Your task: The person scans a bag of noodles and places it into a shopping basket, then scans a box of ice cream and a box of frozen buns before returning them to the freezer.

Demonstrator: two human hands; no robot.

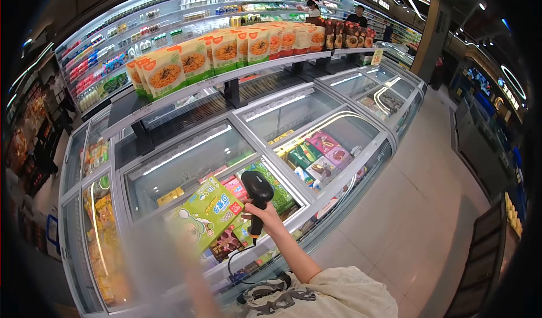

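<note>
My right hand (266, 215) is wrapped around the handle of a black handheld barcode scanner (258, 188), with a cord hanging from its lower end. Just left of the scanner, a light-green box (210, 209) with a cartoon figure and a barcode label is tilted above the opened freezer section. My left hand (189, 261) is a smear near the box's lower edge; its fingers and grip cannot be made out. Beneath the box lie packages, among them a dark red-brown box (227, 243) and a green patterned one (271, 177).
Glass-lidded chest freezers (316, 202) run away from me, with metal rims between sections. Above them a shelf (197, 81) carries noodle-picture pouches (166, 75). Refrigerated wall shelves (169, 18) stand behind, near two people. Tiled floor (395, 222) lies to the right.
</note>
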